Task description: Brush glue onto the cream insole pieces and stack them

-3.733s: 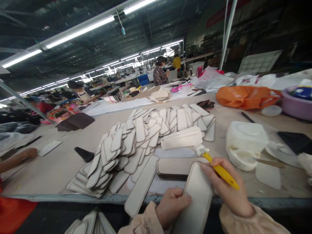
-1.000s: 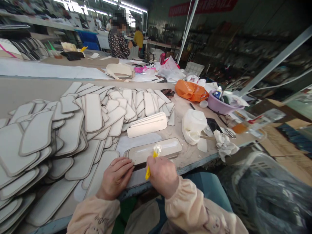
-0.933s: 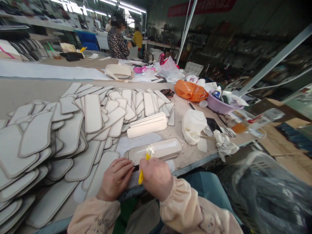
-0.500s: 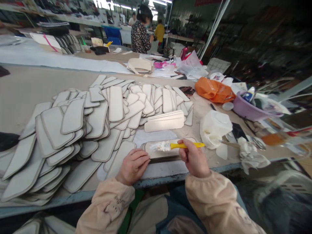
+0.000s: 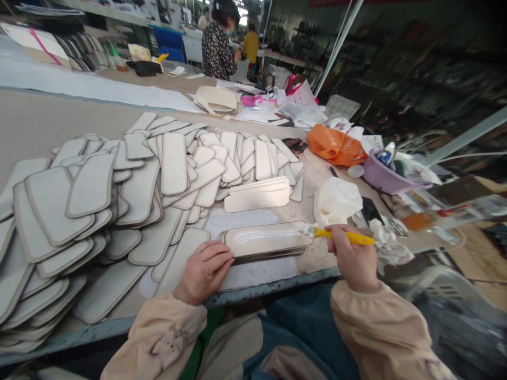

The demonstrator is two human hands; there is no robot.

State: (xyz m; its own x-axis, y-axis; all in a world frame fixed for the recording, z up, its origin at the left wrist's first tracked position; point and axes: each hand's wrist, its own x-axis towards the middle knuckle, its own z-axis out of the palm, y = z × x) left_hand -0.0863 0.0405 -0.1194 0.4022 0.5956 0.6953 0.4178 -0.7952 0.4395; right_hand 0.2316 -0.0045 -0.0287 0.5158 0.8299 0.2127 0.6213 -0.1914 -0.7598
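As the right hand point(image 5: 354, 261), fingers gripping the brush point(image 5: 322, 233), sweeps rightward, a wet streak point(image 5: 265, 235) now lines the top strip point(image 5: 269, 243) of the stack point(image 5: 273, 254)! The left hand point(image 5: 205, 270) touches its left end, grip unclear.

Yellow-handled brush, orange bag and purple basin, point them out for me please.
Yellow-handled brush point(image 5: 322, 233), head view: handle, near the bristles.
Orange bag point(image 5: 336, 145), head view: middle of its side.
Purple basin point(image 5: 381, 177), head view: its outer wall.
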